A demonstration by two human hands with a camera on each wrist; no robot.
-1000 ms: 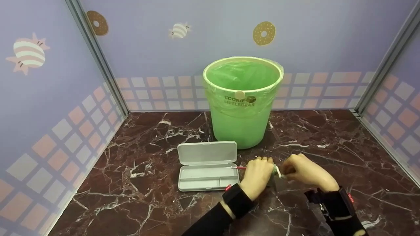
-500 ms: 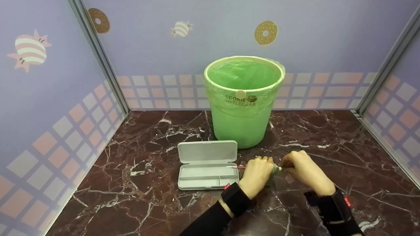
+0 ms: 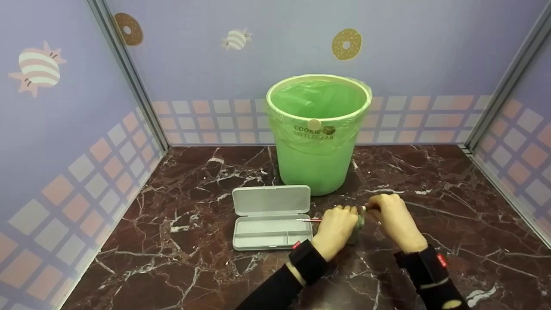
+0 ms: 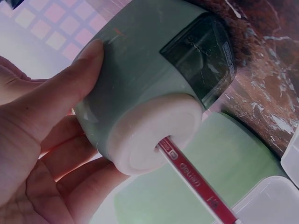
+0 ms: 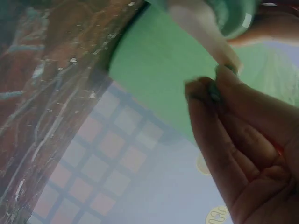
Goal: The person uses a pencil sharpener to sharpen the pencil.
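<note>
My left hand (image 3: 335, 230) grips a green crank pencil sharpener (image 4: 135, 60), thumb on one side and fingers round the other. A red pencil (image 4: 189, 175) is inserted in the hole of its pale round front, and a dark see-through shavings drawer (image 4: 205, 58) shows on its side. In the head view the pencil's free end points left over the pencil case. My right hand (image 3: 397, 221) pinches the green knob of the sharpener's white crank arm (image 5: 201, 28) between thumb and fingers. Most of the sharpener is hidden behind my left hand in the head view.
A pale pencil case (image 3: 261, 225) lies with its lid raised just left of my left hand. Behind it stands a green bin (image 3: 316, 165) lined with a clear bag. Patterned panels (image 3: 206, 120) enclose the dark marbled tabletop (image 3: 193, 267) at the back and sides.
My right hand has shifted up and slightly left, and the crank has turned with it. My left hand and the pencil stay nearly in place.
</note>
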